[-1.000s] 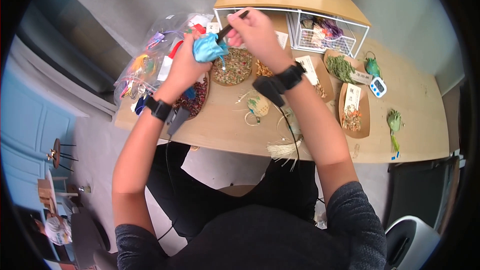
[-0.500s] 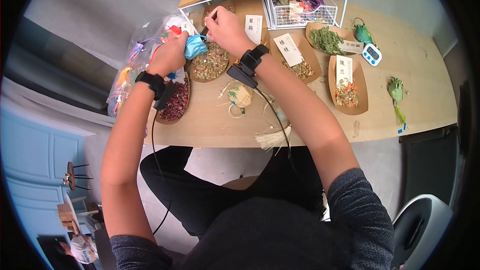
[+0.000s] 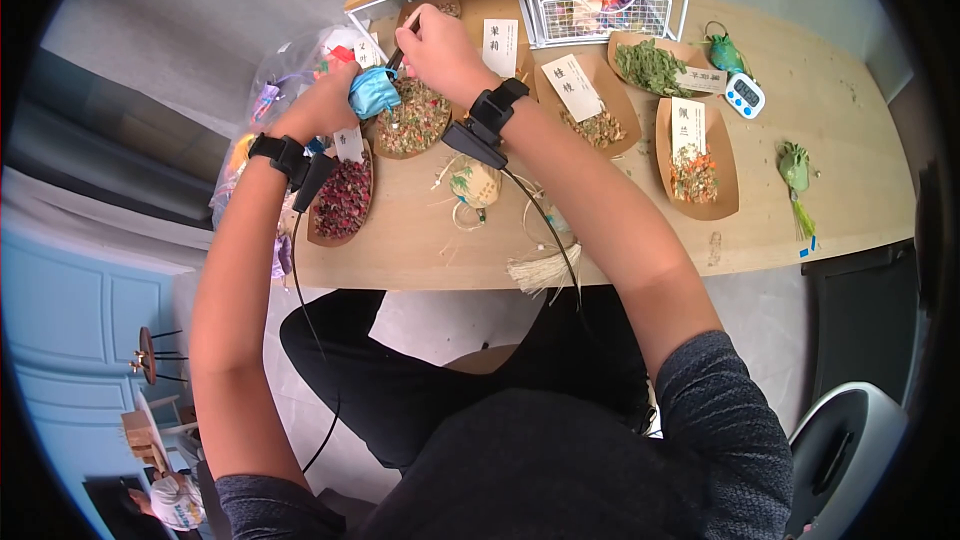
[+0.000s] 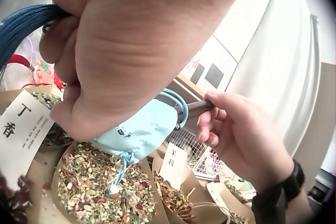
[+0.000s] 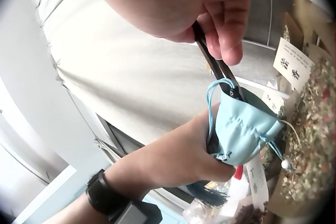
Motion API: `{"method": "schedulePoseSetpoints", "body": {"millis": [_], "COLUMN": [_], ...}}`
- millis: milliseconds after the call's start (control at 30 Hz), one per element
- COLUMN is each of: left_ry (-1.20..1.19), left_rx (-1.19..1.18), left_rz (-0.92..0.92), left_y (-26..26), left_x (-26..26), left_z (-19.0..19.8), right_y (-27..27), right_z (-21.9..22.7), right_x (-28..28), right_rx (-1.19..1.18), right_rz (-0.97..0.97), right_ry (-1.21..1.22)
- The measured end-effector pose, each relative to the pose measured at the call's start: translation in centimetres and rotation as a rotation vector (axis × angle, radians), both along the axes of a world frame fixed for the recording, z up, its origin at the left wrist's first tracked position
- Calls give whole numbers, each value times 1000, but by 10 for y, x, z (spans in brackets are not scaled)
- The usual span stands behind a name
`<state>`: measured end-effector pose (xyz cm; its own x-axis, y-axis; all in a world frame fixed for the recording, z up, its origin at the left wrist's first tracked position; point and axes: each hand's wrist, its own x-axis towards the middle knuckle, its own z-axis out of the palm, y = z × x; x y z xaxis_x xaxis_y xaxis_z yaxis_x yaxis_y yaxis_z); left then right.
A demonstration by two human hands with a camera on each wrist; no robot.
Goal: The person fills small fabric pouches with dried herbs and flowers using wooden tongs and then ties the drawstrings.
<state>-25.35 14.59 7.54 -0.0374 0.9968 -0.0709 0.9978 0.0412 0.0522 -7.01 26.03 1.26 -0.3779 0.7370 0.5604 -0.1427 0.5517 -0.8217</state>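
Observation:
My left hand (image 3: 330, 102) grips a light blue drawstring pouch (image 3: 374, 93) at its side. The pouch's mouth gapes toward my right hand (image 3: 437, 50), and a white bead hangs on its cord. A dark blue tassel (image 4: 23, 27) comes out between the left fingers. Thumb and fingers of the right hand pinch dark, slim tongs (image 5: 207, 56), whose lower ends go into the pouch's mouth, their tips hidden inside. Both hands are above a paper tray of mixed dried herbs (image 3: 412, 125). Nearer me, below the left wrist, lies a tray of dark red dried buds (image 3: 342, 202).
More labelled herb trays stand rightward, including one of green leaves (image 3: 648, 67) and one of orange bits (image 3: 695, 180). A timer (image 3: 744, 95), a green pouch (image 3: 794, 168), a cream tassel (image 3: 540, 270) and a white-framed shelf with a wire basket (image 3: 600, 18) surround the work.
The head view has shifted, so the shelf and trays appear higher and mostly farther left. Both hands keep hold of pouch and tongs, and the tongs stay in the pouch's mouth.

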Motion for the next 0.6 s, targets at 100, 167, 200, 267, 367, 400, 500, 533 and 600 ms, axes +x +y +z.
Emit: {"method": "schedulePoseSetpoints", "body": {"millis": [100, 167, 200, 267, 367, 400, 500, 533, 600], "left_ry": [-24, -16, -4, 14, 20, 14, 13, 16, 15], "left_rx": [-28, -26, -21, -24, -33, -22, -12, -13, 1], "left_rz": [4, 4, 8, 30, 50, 34, 16, 16, 4], "left_y": [1, 1, 2, 1, 2, 2, 3, 3, 3], "left_x": [-10, -11, -12, -5, 2, 4, 5, 5, 4], "left_z": [-2, -3, -3, 2, 4, 3, 1, 1, 0], "right_y": [1, -5, -9, -11, -9, -8, 5, 3, 1], "right_z": [2, 10, 13, 15, 11, 9, -5, -2, 4], "right_x": [4, 10, 12, 13, 9, 7, -2, 1, 9], "right_rx": [303, -18, -179, -295, -386, -403, -24, 4, 61], "right_rz": [-177, -3, 84, 133, 172, 178, -75, -108, -171], "right_ry": [-36, -14, -3, 40, 63, 63, 4, -18, -61]}}
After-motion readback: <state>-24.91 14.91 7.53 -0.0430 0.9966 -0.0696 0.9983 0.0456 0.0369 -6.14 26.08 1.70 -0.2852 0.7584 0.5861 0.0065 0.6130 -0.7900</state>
